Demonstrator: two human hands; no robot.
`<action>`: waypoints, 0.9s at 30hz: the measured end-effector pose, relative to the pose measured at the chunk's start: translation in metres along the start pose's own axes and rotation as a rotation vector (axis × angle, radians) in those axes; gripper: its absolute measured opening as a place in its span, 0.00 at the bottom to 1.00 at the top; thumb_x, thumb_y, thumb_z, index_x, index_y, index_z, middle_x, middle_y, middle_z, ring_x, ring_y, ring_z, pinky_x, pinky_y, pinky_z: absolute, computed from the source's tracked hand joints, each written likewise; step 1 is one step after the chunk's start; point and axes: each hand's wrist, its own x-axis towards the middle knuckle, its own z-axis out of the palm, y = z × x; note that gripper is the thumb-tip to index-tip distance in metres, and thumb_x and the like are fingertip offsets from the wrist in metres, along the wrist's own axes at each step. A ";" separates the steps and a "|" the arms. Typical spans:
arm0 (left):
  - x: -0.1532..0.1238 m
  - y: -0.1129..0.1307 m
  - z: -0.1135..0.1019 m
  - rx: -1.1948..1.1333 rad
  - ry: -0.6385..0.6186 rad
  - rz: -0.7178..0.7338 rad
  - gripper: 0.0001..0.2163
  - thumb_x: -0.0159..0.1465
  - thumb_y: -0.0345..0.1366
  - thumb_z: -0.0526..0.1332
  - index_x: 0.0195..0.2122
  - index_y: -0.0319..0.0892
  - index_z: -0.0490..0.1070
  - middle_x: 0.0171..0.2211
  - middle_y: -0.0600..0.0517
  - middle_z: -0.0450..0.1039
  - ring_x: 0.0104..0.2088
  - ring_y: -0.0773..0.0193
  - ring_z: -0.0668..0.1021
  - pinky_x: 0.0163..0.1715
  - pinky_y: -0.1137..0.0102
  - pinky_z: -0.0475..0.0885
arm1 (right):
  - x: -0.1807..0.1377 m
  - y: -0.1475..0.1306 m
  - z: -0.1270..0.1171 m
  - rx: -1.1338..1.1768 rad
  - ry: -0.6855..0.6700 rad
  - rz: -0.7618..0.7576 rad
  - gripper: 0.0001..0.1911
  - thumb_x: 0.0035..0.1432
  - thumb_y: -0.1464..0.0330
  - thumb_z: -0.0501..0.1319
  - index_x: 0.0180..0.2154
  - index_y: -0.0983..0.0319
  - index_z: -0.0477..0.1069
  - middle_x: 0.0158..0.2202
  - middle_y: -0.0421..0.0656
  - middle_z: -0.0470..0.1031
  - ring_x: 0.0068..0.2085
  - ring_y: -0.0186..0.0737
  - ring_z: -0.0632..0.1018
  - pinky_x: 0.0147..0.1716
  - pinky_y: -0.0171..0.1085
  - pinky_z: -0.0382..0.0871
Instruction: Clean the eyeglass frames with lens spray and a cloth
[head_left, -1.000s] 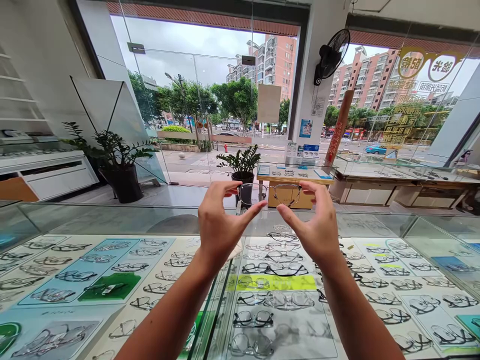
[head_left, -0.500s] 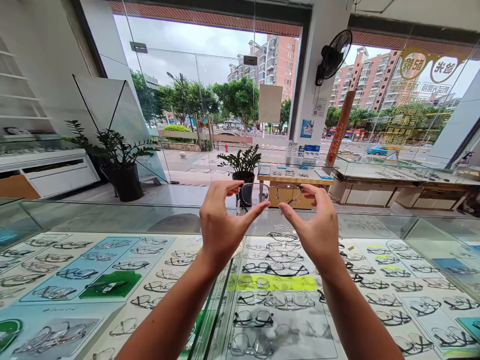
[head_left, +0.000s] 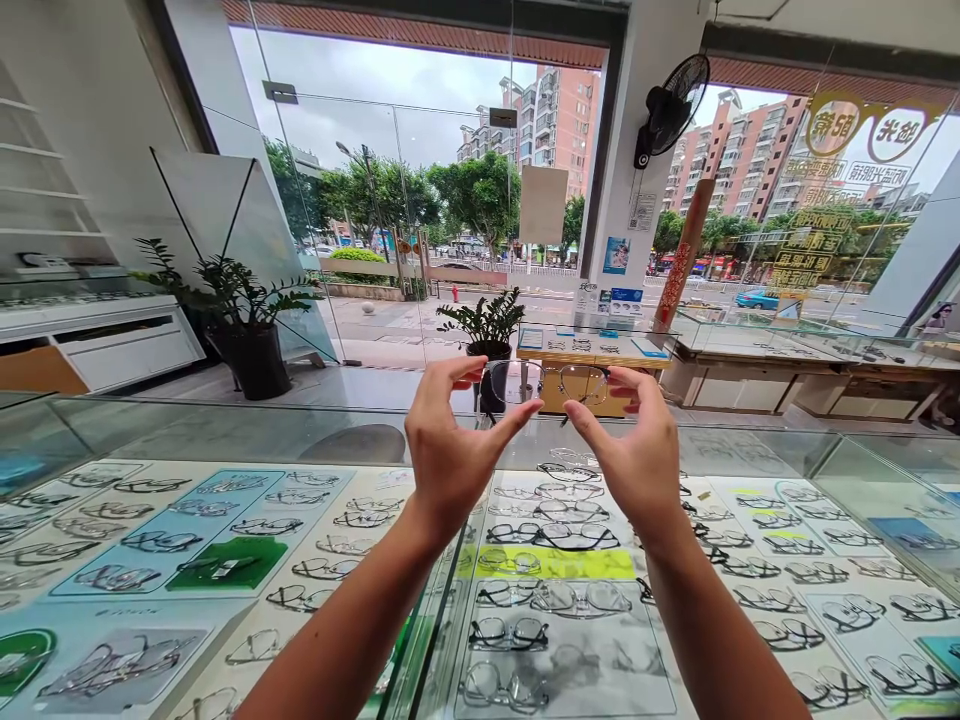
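Both my hands hold a pair of eyeglasses with thin rims and clear lenses, raised above the glass counter. My left hand grips the left end of the frame, its thumb at the lower rim near the middle. At the opposite end my right hand pinches the frame the same way, fingers at the outer corner and thumb underneath. The lenses face away from me, and the temples are mostly hidden. Below my hands, rows of eyeglasses lie inside the display case.
Glass panels edge the counter, with a dark round seat behind. Potted plants stand on the floor beyond. Another display counter runs along the window at right. A black fan hangs on the pillar.
The eyeglasses and both hands have shifted very slightly to the right in the view. The whole scene has shifted slightly too; the grip stays the same.
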 end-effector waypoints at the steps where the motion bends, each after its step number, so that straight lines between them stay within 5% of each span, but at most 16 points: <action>1: 0.000 0.000 0.000 -0.004 0.005 0.001 0.28 0.56 0.51 0.78 0.53 0.43 0.74 0.47 0.47 0.79 0.45 0.56 0.81 0.46 0.59 0.79 | 0.000 0.000 0.000 0.007 -0.001 0.013 0.31 0.57 0.49 0.73 0.55 0.59 0.72 0.52 0.52 0.79 0.51 0.55 0.78 0.53 0.54 0.69; 27: -0.003 0.001 0.004 0.029 0.098 0.099 0.27 0.57 0.49 0.78 0.53 0.43 0.75 0.47 0.45 0.80 0.47 0.53 0.81 0.46 0.57 0.78 | -0.001 0.001 0.004 -0.008 0.005 0.017 0.30 0.56 0.48 0.72 0.52 0.60 0.72 0.48 0.49 0.79 0.49 0.52 0.79 0.50 0.51 0.71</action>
